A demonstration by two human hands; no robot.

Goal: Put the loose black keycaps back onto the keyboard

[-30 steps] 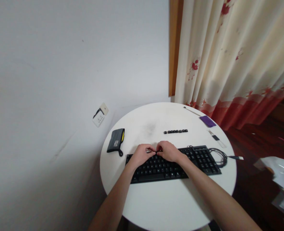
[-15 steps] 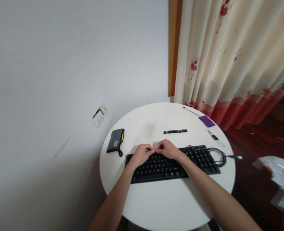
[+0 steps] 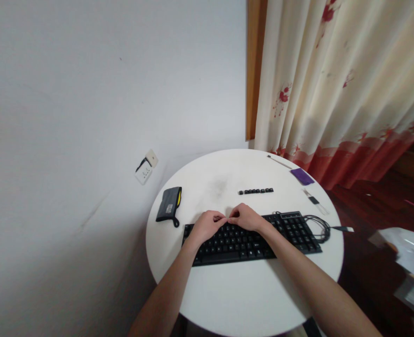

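Note:
A black keyboard (image 3: 228, 245) lies across the round white table, and both hands are over its upper rows. My left hand (image 3: 209, 223) is closed in a pinch, its fingertips almost meeting those of the other hand. My right hand (image 3: 242, 217) also pinches, thumb and forefinger together at the keyboard's back edge. Whatever sits between the fingertips is too small and hidden to make out. Behind the right hand, several loose black keycaps (image 3: 256, 191) stand in a row on the tabletop.
On the white table (image 3: 235, 290) a dark pouch (image 3: 169, 204) with a loop lies at left. At right are a thin brush (image 3: 279, 162), a purple cloth (image 3: 302, 176), a wire keycap puller (image 3: 314, 200) and the coiled keyboard cable (image 3: 324, 229). A wall socket (image 3: 144, 172) is at left.
Both hands stay pinched at the same spot on the keyboard, with barely any movement of the fingers. The whole view has shifted very slightly.

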